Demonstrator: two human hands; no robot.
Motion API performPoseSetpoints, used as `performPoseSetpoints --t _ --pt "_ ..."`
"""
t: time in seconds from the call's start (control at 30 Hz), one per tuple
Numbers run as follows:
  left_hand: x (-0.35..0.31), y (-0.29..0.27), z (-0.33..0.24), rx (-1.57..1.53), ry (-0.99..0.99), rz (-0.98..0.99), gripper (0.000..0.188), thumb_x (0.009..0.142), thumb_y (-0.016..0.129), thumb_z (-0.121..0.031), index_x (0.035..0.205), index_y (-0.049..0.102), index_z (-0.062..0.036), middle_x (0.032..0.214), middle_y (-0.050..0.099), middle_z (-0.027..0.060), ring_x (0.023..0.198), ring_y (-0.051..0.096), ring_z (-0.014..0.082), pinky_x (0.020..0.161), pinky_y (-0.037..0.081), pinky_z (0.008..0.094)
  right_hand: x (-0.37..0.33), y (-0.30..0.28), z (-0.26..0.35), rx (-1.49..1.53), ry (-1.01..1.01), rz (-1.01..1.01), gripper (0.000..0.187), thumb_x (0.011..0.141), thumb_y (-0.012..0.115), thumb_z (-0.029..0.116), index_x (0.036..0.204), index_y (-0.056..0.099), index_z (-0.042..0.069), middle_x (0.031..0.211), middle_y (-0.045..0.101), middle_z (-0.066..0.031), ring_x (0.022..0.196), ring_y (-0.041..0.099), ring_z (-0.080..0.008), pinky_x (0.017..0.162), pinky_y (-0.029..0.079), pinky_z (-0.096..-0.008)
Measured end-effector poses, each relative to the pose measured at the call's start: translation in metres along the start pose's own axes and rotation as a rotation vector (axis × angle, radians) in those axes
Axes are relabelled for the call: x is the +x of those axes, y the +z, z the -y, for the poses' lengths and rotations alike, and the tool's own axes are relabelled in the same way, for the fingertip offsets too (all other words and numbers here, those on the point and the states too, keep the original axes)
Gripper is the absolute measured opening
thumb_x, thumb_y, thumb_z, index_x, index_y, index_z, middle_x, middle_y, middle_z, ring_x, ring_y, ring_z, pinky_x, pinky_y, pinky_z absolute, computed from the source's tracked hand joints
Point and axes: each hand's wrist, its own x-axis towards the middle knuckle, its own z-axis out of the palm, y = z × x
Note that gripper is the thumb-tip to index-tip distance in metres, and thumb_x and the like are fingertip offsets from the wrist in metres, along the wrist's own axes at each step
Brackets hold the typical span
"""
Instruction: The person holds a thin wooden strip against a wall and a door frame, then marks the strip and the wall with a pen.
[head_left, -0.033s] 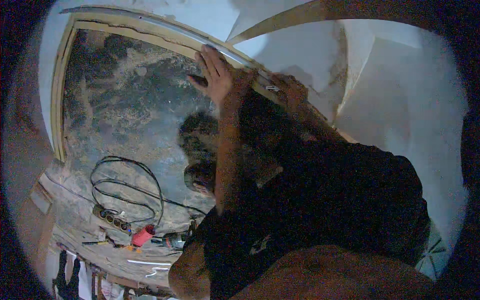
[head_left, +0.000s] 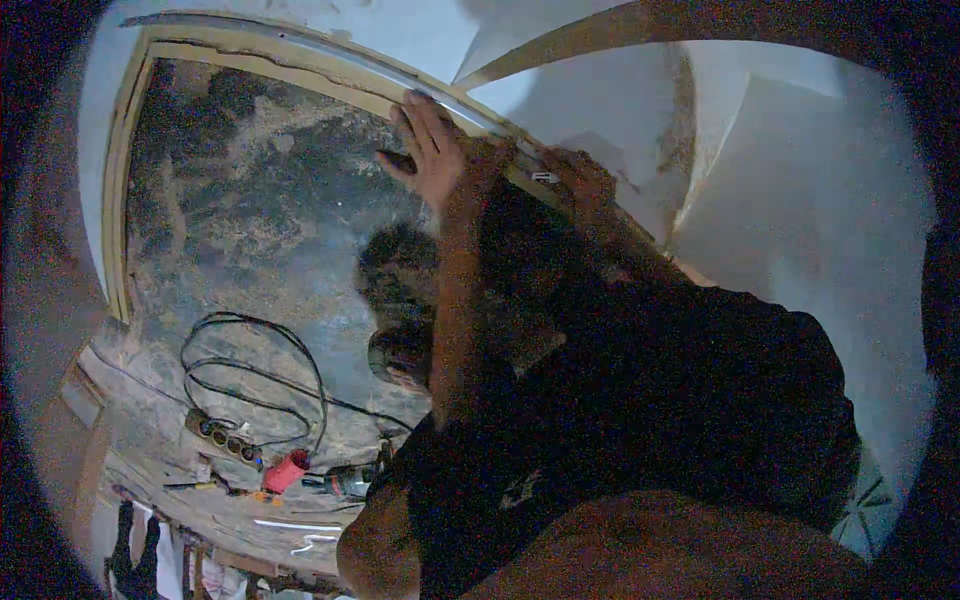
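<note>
A tan frame (head_left: pixel 270 62) with a ragged inner edge runs along the upper left, and a pale metal strip (head_left: pixel 462 112) lies along its side. My left hand (head_left: pixel 430 155) rests near the strip, its fingers stretched and its thumb apart, gripping nothing. Further right along the same frame, my right hand (head_left: pixel 588 185) lies in deep shadow against the edge. Its fingers are too dark to make out clearly. Between the hands sits a small whitish piece (head_left: pixel 543 177), close to the right fingers.
Below the frame spreads a stained grey surface (head_left: pixel 290 200). A looped black cable (head_left: pixel 250 320), a power strip (head_left: pixel 222 434), a red cylindrical object (head_left: pixel 287 470) and what looks like a power tool (head_left: pixel 350 481) lie at the lower left. Clothes (head_left: pixel 150 540) hang beyond them.
</note>
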Motion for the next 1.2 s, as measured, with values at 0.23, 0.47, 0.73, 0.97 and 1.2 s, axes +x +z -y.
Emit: performPoseSetpoints --t 0.23,0.47,0.73,0.97,1.2 --pt "0.005 -0.005 0.000 -0.026 0.077 -0.016 0.115 0.066 0.067 -0.076 0.150 0.029 -0.0076 0.158 0.029 0.0097 0.146 0.024 0.0317 0.106 0.000 0.0752 -0.004 0.005 -0.007 -0.098 0.043 0.060 0.056 0.072 0.067 0.008 0.127 0.061 0.013 0.121 0.063 -0.0081 0.101 0.062 -0.0300 0.085 0.054 -0.0405" --pt "0.005 -0.008 -0.001 -0.009 0.065 -0.004 0.109 0.068 0.063 -0.077 0.148 0.036 -0.0089 0.158 0.030 0.0046 0.146 0.026 0.0301 0.106 -0.001 0.0752 -0.007 0.010 -0.012 -0.125 -0.024 -0.008 0.055 0.071 0.066 0.008 0.126 0.061 0.013 0.119 0.064 -0.0080 0.096 0.064 -0.0296 0.080 0.055 -0.0419" --pt "0.002 -0.008 0.002 0.074 0.083 0.013 0.109 0.071 0.059 -0.078 0.150 0.033 -0.0084 0.159 0.028 0.0041 0.147 0.024 0.0294 0.108 0.000 0.0734 -0.007 0.011 -0.015 -0.072 -0.019 0.010 0.056 0.070 0.066 0.011 0.126 0.062 0.013 0.118 0.065 -0.0095 0.096 0.064 -0.0319 0.079 0.055 -0.0449" --pt "0.002 -0.005 0.002 0.128 0.069 0.016 0.108 0.071 0.059 -0.078 0.151 0.032 -0.0094 0.158 0.029 0.0034 0.146 0.026 0.0293 0.107 0.001 0.0738 -0.007 0.011 -0.016 -0.036 -0.002 0.024 0.055 0.071 0.065 0.012 0.126 0.061 0.012 0.121 0.065 -0.0109 0.099 0.064 -0.0329 0.083 0.054 -0.0451" --pt "0.001 -0.006 0.000 0.149 0.070 0.004 0.105 0.071 0.060 -0.077 0.149 0.036 -0.0097 0.157 0.032 0.0037 0.145 0.028 0.0292 0.108 0.001 0.0734 -0.008 0.008 -0.018 -0.001 -0.019 0.036 0.052 0.074 0.068 0.015 0.125 0.061 0.008 0.120 0.064 -0.0131 0.101 0.064 -0.0333 0.084 0.054 -0.0438"
